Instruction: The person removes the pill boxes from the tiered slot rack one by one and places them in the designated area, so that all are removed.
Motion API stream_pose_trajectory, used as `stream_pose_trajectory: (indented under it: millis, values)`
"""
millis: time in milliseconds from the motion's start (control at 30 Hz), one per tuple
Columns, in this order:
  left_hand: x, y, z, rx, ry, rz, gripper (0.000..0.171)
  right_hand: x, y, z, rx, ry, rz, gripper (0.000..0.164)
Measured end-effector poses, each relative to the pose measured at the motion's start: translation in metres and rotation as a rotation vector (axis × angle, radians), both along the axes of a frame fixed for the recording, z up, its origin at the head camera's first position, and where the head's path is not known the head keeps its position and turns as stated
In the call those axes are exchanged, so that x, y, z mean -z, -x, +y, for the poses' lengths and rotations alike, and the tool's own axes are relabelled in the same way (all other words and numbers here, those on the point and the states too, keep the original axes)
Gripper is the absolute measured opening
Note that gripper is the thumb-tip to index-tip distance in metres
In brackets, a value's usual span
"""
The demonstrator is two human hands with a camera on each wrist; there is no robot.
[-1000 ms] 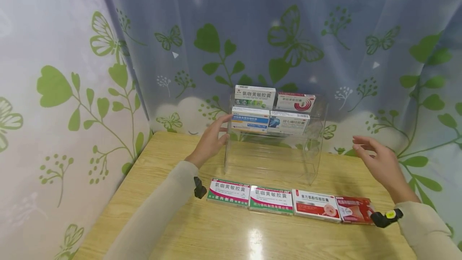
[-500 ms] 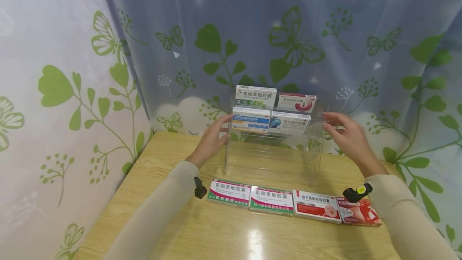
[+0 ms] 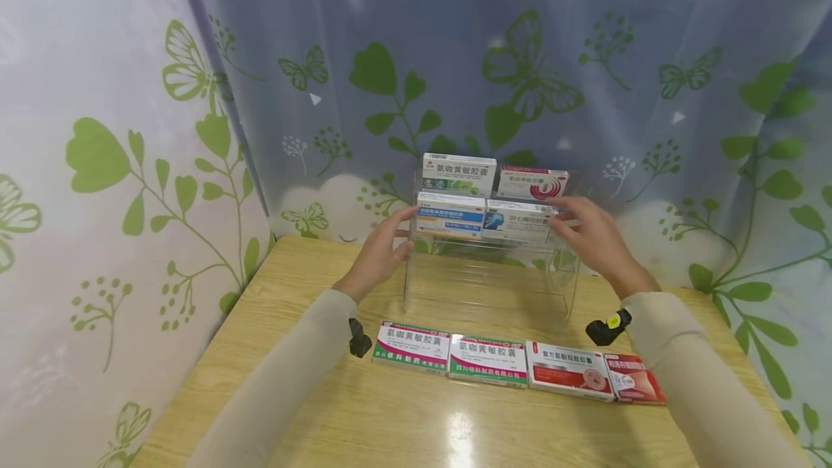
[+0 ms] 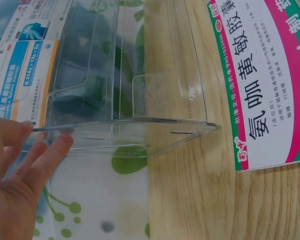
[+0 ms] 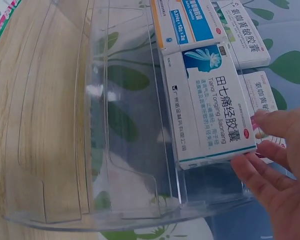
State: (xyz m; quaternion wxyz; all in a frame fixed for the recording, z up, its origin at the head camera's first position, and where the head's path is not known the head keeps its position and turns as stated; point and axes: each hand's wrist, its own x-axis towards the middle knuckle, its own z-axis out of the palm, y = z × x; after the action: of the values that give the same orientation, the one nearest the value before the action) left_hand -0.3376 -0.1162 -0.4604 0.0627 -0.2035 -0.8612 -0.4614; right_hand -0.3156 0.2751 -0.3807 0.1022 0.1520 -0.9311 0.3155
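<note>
Against the left side panel of a clear tiered display stand (image 3: 481, 287), my left hand (image 3: 377, 255) rests with its fingertips; it has no box in its fingers. My right hand (image 3: 594, 240) is at the right end of a white medicine box with a blue picture (image 5: 207, 107). The right thumb is at that box's lower corner, and the index finger is by its top edge. Beside this box on the same tier stands a blue, white and orange medicine box (image 3: 450, 217). The tier behind holds a white-and-green box (image 3: 458, 175) and a white-and-red box (image 3: 531, 184).
In front of the stand, a row lies flat on the wooden table (image 3: 364, 417): two green-and-pink medicine boxes, the left one (image 3: 412, 347) and the right one (image 3: 487, 360), a white-and-red box (image 3: 569, 370) and a red box (image 3: 633, 379) partly behind the right sleeve. A patterned curtain hangs behind.
My right hand has moved left from beyond the stand, past its right side, to the end of the white box with the blue picture. My left hand stays at the left panel.
</note>
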Motion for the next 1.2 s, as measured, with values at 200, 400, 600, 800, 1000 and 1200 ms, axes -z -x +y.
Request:
stream_pose_trajectory:
  millis: [200,400,600,800,1000,1200]
  values:
    - [0.0,0.0,0.0,0.003,-0.005,-0.003,0.072,0.004,0.002,-0.004,0.002,0.018,0.027,0.041]
    - [0.0,0.001,-0.001,0.003,0.005,0.016,0.073,0.01,0.006,-0.006,0.01,-0.012,0.1,0.029]
    - [0.001,0.001,-0.001,0.008,-0.009,0.006,0.072,0.01,0.007,-0.006,0.006,-0.028,0.133,0.027]
    - [0.0,0.0,-0.001,0.016,-0.018,0.002,0.071,-0.002,0.004,-0.003,0.034,0.049,0.237,0.025]
    - [-0.002,-0.002,-0.001,0.014,-0.014,-0.002,0.072,-0.017,-0.004,0.005,0.062,0.096,0.318,0.024]
    - [-0.003,-0.003,-0.001,0.008,0.003,-0.004,0.072,-0.026,-0.021,0.014,0.048,0.118,0.332,0.024]
